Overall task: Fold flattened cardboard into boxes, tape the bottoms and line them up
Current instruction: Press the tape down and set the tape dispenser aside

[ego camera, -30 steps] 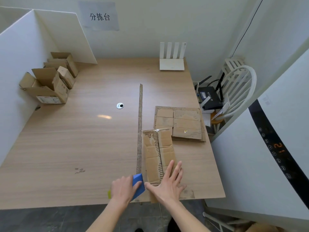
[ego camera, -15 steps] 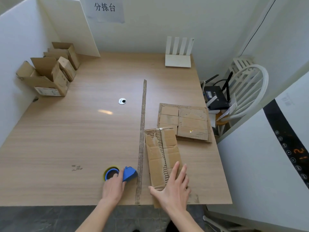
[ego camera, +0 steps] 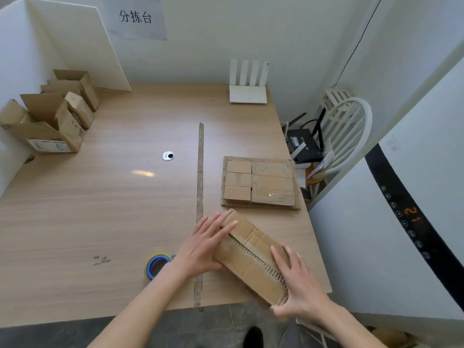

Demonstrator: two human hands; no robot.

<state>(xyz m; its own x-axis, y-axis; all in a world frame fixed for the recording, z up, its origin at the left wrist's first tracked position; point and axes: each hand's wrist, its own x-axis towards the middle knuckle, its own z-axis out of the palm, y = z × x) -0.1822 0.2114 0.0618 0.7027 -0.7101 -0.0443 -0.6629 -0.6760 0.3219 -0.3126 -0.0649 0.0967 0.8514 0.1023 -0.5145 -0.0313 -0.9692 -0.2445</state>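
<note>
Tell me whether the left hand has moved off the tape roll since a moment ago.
Yes. The left hand left the tape roll, crossing right over the table's strip onto the box.

— What sort of place is this?

— A small packing or sorting station in a plain white room. A paper sign (ego camera: 135,17) on the far wall reads 分拣台, and a wooden table (ego camera: 105,197) fills most of the space.

— What else shows it?

— Folded cardboard boxes (ego camera: 50,116) lined up far left, a stack of flattened cardboard (ego camera: 259,183) on the right, a tape roll (ego camera: 155,266) near the front edge (blue core), and a white router (ego camera: 248,84) at the back.
</note>
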